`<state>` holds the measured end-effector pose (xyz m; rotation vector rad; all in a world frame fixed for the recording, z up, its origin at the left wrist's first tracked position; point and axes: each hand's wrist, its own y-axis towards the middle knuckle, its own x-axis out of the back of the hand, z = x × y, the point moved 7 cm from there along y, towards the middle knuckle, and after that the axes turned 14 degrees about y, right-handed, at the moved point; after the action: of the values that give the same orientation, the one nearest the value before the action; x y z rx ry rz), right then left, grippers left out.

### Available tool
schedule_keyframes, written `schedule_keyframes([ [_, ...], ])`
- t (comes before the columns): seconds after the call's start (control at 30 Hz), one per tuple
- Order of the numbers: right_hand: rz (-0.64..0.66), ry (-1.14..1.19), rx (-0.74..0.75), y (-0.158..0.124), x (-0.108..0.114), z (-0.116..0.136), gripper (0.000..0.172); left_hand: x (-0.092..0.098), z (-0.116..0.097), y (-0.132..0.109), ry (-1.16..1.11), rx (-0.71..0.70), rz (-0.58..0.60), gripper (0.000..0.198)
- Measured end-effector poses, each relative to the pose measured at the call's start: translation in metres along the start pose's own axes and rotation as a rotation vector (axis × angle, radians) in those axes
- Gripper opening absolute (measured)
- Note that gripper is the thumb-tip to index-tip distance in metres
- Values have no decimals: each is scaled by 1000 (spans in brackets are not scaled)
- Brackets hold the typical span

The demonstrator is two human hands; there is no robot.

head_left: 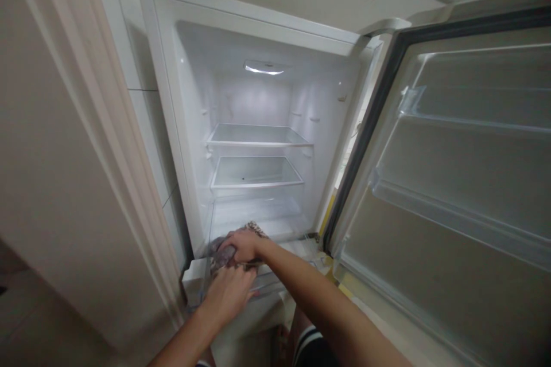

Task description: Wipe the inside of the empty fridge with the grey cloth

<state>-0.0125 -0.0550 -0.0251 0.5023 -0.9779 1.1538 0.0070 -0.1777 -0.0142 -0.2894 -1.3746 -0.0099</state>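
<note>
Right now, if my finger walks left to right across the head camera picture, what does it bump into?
Beige trim, tiled wall, bunched patterned cloth, open fridge door.

A crumpled, dark-and-pale patterned cloth [225,254] (greyish purple in places) sits bunched at the left part of the transparent refrigerator drawer [272,281], which juts forward.

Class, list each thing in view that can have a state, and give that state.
Fridge door: swung open
Fridge light: lit
Upper shelf: fitted in place
Lower shelf: fitted in place
Clear drawer: pulled out
Patterned cloth: bunched up
Right hand: closed on the cloth
Left hand: at the cloth, grip hidden
</note>
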Motion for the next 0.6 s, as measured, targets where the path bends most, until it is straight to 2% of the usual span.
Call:
schedule_keyframes([
  [0.07, 49, 29, 83, -5, -3, -3, 53, -6, -3, -4, -17, 7, 3, 39],
  [0.1, 38, 32, 59, -10, 2, -12, 56, -9, -5, -7, -26, 10, 8, 39],
  [0.17, -82, 12, -112, -23, 23, -39, 62, -15, -10, -13, -42, 9, 34, 40],
  [0.27, -370, -15, -466, -47, 58, -76, 72, -21, -20, -20, -48, -18, 71, 41],
  [0.33, -501, -4, -600, -51, 66, -83, 74, -24, -27, -22, -53, -44, 84, 40],
  [0.37, -528, -5, -611, -47, 65, -81, 73, -25, -30, -22, -54, -55, 77, 40],
  [0.43, -492, -11, -514, -26, 52, -64, 68, -28, -34, -21, -57, -74, 65, 41],
  [0.5, -377, -4, -322, 2, 31, -39, 65, -32, -35, -20, -61, -85, 57, 44],
  [0.6, -284, 55, -139, 27, 4, -13, 68, -36, -32, -23, -65, -76, 61, 44],
])
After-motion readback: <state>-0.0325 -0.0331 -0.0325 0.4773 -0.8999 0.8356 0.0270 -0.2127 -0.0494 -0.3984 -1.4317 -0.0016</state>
